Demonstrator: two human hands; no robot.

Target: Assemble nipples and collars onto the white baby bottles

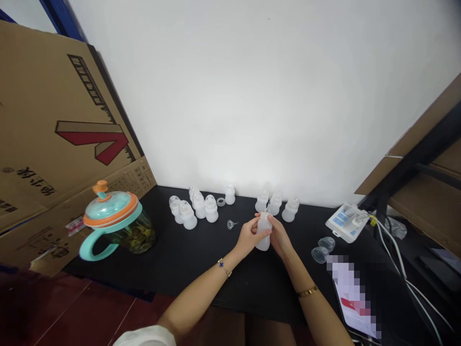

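Between my two hands, over the black table (173, 269), is a white baby bottle (264, 242) without a clear cap. My left hand (248, 238) closes round its left side, thumb across the front. From the right, my right hand (280, 238) grips the same bottle near its top, partly hiding the neck. A clear bottle nipple (230, 224) with a thin tube lies left of my hands. Behind them stand several capped bottles (290, 210), and a white ring (221, 202) lies beside a bottle without a cap (229, 194).
More capped bottles (188, 216) stand to the left, near a large lidded teal jug (126, 226). Two clear caps (320, 253), a white case (346, 222), cables (391, 235) and a phone (355, 302) lie on the right. Cardboard (43, 120) leans at the left, and a white wall (252, 96) rises behind.
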